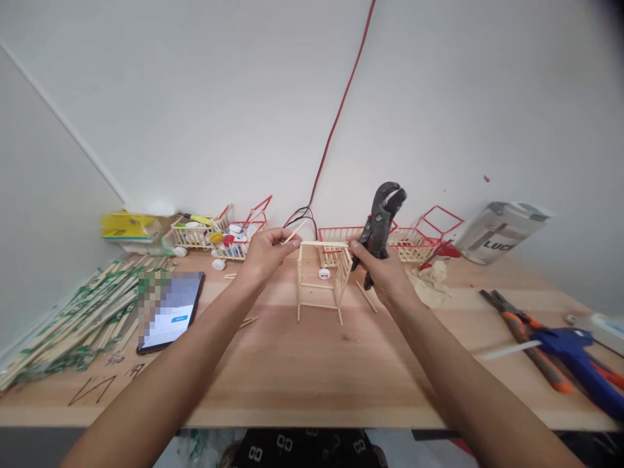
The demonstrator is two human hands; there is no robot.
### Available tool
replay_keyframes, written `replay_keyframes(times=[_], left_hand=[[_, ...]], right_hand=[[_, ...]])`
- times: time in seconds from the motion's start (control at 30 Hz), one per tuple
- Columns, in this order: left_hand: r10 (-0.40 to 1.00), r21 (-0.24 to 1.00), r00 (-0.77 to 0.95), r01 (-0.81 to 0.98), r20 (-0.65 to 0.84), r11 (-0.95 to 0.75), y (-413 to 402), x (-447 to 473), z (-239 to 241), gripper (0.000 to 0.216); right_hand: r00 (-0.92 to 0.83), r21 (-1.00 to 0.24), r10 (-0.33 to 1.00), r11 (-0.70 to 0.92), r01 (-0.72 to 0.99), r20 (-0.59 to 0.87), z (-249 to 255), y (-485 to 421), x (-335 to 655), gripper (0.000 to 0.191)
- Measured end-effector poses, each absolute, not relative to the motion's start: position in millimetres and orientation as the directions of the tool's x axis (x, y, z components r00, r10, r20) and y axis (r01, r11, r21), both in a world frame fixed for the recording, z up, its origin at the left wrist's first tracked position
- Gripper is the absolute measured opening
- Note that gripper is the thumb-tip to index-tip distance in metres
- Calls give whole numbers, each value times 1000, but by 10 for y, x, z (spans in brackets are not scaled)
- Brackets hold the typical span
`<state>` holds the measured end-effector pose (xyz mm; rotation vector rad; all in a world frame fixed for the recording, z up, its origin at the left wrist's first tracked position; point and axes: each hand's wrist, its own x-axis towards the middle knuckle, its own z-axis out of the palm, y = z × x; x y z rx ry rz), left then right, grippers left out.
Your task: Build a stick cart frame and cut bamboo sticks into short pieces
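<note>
The left hand pinches a thin stick at the top left corner of a small stick frame standing on the table. The right hand is closed around black pliers, jaws pointing up, and touches the frame's top right corner, with a phone lying well to the left

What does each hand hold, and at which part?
Left hand: a thin wooden stick, by its lower end. Right hand: black pliers, by the handles, fingertips touching the stick frame.
</note>
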<state>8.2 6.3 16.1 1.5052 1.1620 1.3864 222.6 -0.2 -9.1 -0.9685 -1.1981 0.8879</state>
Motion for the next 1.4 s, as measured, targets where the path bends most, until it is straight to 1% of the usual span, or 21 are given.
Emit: replay_keyframes(times=[0.13,0.37,0.63,0.8,1.03,1.4], left_hand=[[959,954,-3,108,282,-280,75,71,134,24],[956,954,-24,79,292,-290,56,57,127,23],[958,958,-32,42,284,-283,31,37,202,24],[960,957,-35,96,279,-274,31,37,203,23],[947,936,-25,161,320,-313,34,39,202,14],[931,904,6,239,364,-355,75,36,190,13]], right_hand=[[174,-940,930,337,-54,324,-112,7,2244,30],[217,-946,926,322,-24,310,-203,76,2312,34],[191,-953,935,304,-3,298,-179,63,2303,35],[192,-958,941,285,-7,279,-159,62,2296,36],[185,-959,943,282,2,278,-147,83,2300,34],[155,-956,945,292,-7,287,-29,-13,2213,31]])
